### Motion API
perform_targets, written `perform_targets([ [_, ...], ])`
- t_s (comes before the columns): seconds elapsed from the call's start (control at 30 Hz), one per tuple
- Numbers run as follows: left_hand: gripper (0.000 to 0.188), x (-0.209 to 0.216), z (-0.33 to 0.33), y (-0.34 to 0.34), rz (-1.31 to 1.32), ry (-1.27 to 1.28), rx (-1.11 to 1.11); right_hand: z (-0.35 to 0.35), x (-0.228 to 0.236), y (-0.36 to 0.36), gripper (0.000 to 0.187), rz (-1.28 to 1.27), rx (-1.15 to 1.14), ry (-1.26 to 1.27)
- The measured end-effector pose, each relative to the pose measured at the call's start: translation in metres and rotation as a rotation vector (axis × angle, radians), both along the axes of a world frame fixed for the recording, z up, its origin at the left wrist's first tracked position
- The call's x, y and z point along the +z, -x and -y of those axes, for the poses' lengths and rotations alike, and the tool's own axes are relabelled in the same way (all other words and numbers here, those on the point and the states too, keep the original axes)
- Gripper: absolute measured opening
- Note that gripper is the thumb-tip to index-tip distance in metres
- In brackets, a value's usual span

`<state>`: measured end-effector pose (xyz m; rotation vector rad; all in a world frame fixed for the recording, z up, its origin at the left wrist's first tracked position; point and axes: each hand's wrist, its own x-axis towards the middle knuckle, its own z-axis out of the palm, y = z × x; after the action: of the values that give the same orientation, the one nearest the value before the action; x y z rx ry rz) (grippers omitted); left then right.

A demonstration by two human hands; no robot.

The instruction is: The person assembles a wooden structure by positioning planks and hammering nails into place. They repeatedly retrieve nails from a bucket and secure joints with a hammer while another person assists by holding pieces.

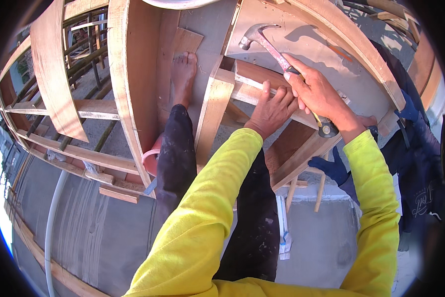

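Note:
My right hand (317, 93) grips a claw hammer (272, 48) by its handle. The steel head is raised beyond my fingers, and the black and yellow butt shows below my palm. Close beside it, my left hand (272, 112) lies with bent fingers over a short wooden beam (256, 75) in the frame. Whether a nail is between those fingers is hidden. The beam meets an upright timber (213, 101) on its left. Behind it stands a smooth panel (302, 44) carrying the hammer's shadow.
A curved wooden frame (123, 84) rises left of my bare foot (184, 74). By my shin is a pink bucket (153, 157). At right, a co-worker in dark clothes has one blue-gloved hand (331, 167) near the frame. A pale hose (53, 222) runs along the lower left.

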<state>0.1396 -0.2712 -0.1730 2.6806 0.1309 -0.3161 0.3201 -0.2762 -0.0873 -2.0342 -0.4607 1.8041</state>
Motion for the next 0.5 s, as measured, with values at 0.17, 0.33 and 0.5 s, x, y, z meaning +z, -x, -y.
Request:
perform_targets([
  [0.17,0.039,-0.007,0.004,0.004,0.056,-0.009,0.037,0.004,-0.005,-0.002,0.055,-0.111,0.178,-0.014],
  [0.33,0.035,0.000,0.001,0.002,0.105,-0.035,0.042,-0.003,0.000,0.012,0.051,0.114,-0.217,0.002],
  [0.5,0.036,-0.006,-0.003,0.007,0.137,-0.046,0.065,-0.010,0.004,0.012,0.052,-0.057,0.099,0.054],
])
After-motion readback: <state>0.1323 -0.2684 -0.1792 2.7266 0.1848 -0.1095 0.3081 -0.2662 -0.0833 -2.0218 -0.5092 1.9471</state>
